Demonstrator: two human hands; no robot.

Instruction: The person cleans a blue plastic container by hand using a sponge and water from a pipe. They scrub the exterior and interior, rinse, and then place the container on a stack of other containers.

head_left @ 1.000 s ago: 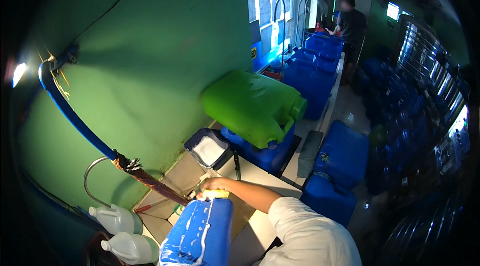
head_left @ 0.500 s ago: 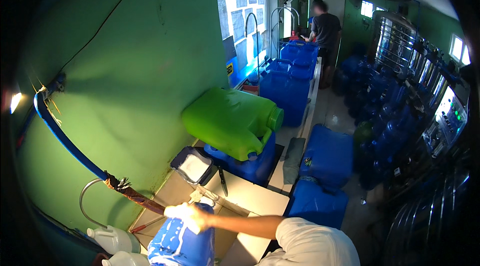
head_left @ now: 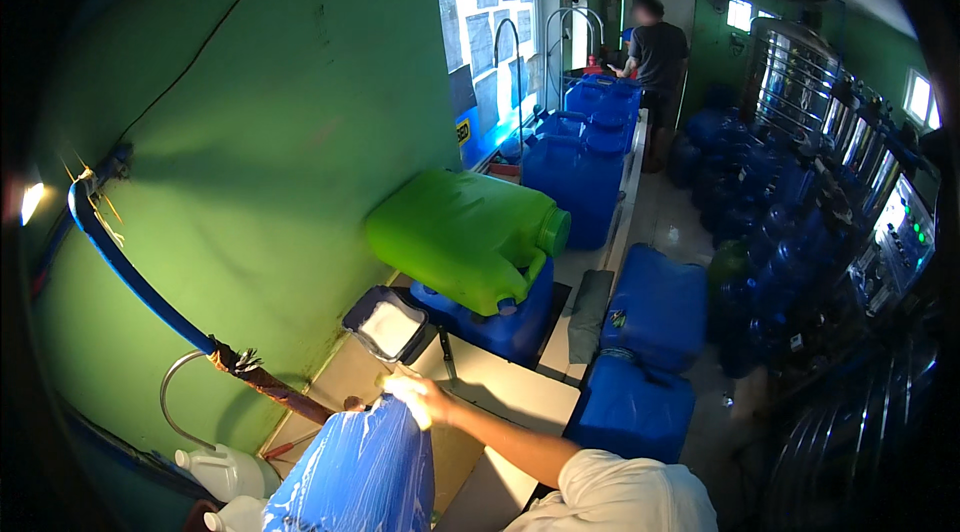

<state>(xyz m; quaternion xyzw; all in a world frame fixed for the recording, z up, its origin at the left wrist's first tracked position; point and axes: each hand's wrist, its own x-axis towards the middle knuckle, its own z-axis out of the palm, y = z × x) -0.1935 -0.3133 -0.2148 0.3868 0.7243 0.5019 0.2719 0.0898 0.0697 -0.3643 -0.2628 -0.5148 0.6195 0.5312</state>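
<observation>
My right hand (head_left: 428, 400), its arm in a white sleeve, is closed on a pale yellow sponge (head_left: 421, 419). It presses the sponge to the upper right edge of a blue plastic jug (head_left: 355, 477) streaked with white suds. The jug stands close in front of me at the bottom of the view, its lower part cut off. A small brown patch (head_left: 353, 403) at the jug's far top edge may be fingers of my left hand; too little shows to tell.
A green jug (head_left: 460, 232) lies on a blue container beyond the tiled ledge. Beside it are a dark tub (head_left: 388, 324) with white contents and a knife (head_left: 446, 357). White jugs (head_left: 228, 472) stand lower left, blue containers (head_left: 640, 402) right. A person (head_left: 656, 57) stands far back.
My right hand has moved slightly right and up along the jug, from its top to its right edge. The jug has tilted or turned, showing a broader sudsy side.
</observation>
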